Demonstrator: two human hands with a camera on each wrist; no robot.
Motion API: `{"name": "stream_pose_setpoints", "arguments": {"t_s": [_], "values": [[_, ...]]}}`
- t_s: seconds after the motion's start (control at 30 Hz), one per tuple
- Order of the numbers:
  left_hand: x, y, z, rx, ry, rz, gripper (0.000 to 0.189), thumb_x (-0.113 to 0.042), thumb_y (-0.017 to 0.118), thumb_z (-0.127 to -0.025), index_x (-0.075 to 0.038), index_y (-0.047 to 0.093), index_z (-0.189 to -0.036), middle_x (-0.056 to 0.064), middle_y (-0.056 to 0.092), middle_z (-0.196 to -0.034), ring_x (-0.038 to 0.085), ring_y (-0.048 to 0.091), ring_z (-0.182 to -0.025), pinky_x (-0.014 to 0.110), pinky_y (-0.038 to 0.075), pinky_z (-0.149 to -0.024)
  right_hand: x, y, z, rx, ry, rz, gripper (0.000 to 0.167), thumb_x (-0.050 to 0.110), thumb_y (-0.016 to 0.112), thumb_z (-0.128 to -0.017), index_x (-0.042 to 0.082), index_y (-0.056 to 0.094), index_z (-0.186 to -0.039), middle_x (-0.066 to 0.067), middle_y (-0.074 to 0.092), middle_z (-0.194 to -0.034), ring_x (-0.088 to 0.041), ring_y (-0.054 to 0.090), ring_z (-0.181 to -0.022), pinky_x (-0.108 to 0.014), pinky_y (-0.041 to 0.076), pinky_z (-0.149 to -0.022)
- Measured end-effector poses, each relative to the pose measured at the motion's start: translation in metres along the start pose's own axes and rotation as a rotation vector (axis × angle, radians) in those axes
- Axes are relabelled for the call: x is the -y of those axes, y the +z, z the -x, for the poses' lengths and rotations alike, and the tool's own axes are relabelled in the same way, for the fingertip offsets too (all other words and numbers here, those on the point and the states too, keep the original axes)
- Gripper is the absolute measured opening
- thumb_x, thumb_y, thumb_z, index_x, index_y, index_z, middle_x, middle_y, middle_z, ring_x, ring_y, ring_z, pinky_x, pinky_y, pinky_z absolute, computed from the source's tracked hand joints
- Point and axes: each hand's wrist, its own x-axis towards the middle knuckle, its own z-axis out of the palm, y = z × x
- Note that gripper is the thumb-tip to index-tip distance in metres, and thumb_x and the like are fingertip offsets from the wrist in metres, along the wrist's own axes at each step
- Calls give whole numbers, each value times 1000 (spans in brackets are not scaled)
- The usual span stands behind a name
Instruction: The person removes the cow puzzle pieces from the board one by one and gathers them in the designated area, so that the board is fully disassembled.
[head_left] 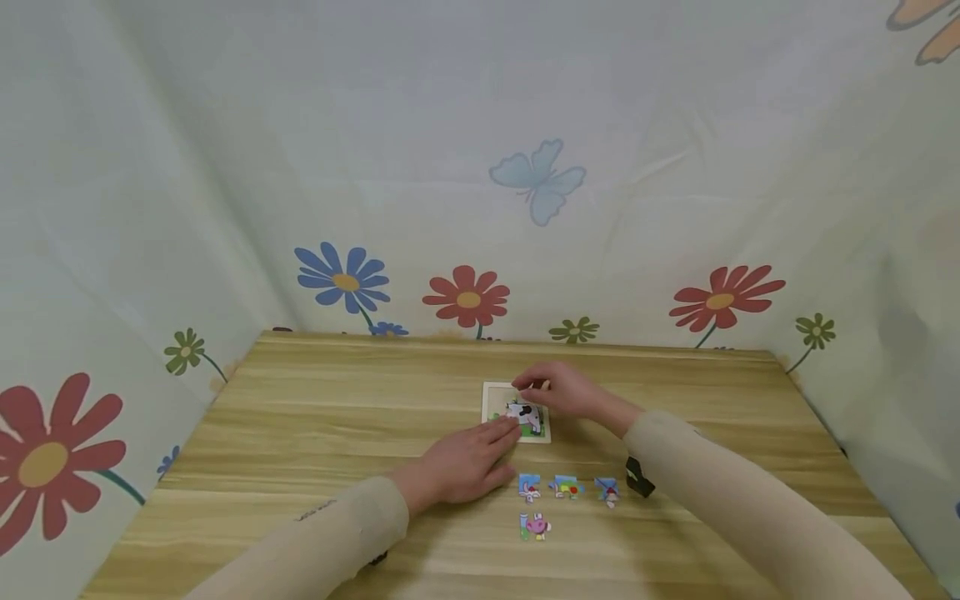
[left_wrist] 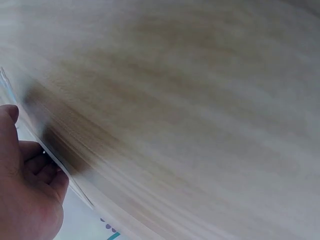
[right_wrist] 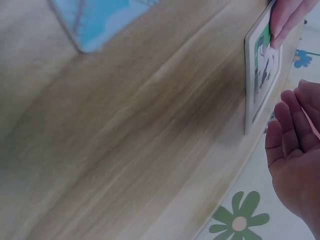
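A small square puzzle board [head_left: 553, 433] with a pale frame lies on the table, a black-and-white cow picture [head_left: 528, 414] showing inside it. My left hand [head_left: 468, 461] lies flat at its near left corner, fingers stretched out and fingertips over the picture. At the far right side, my right hand [head_left: 562, 389] hovers with thumb and index finger bent close together over the board's top edge. No piece shows between those fingertips. The right wrist view catches the board [right_wrist: 264, 75] edge-on, with left fingers [right_wrist: 284, 22] on it and the right hand [right_wrist: 297, 145] beside it, fingers loosely curled.
Three puzzle pieces with blue backgrounds lie in a row nearer me: left piece [head_left: 529, 487], middle piece [head_left: 567, 487] and right piece [head_left: 607, 490]. Below them is a piece with a pink animal head [head_left: 536, 526]. A flower-printed curtain [head_left: 405, 183] surrounds the wooden table [head_left: 337, 400].
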Motion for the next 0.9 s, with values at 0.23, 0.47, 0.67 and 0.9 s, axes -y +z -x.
{"name": "stream_pose_setpoints", "arguments": {"t_s": [0.23, 0.47, 0.67, 0.9], "values": [[1, 2, -2, -2, -8, -12, 65, -45, 43, -115, -8, 35, -168, 7, 30, -175, 22, 29, -162, 37, 30, -129, -5, 4, -12, 54, -1, -20, 22, 9, 67, -106, 3, 78, -123, -7, 79, -119, -23, 71, -111, -47, 58, -102], [0, 0, -2, 1, -14, -26, 64, -45, 43, -115, -8, 37, -167, 8, 32, -174, 22, 31, -161, 37, 32, -128, -8, 8, -19, 82, 27, -60, 19, 8, 65, -107, 4, 79, -120, -5, 78, -116, -18, 70, -108, -44, 57, -102], [0, -4, 0, -2, -8, -35, 64, -45, 44, -115, -7, 38, -166, 9, 34, -174, 23, 32, -160, 37, 33, -128, -9, 9, -20, 92, 66, -77, 20, 11, 66, -107, 7, 80, -121, -2, 78, -117, -14, 68, -105, -42, 57, -102], [-8, -8, -4, -10, 0, -10, 64, -44, 45, -115, -7, 37, -167, 8, 32, -175, 21, 30, -161, 37, 32, -128, -7, 6, -19, 100, 121, -145, 20, 11, 66, -107, 7, 80, -121, -2, 77, -115, -14, 65, -100, -40, 57, -100]]}}
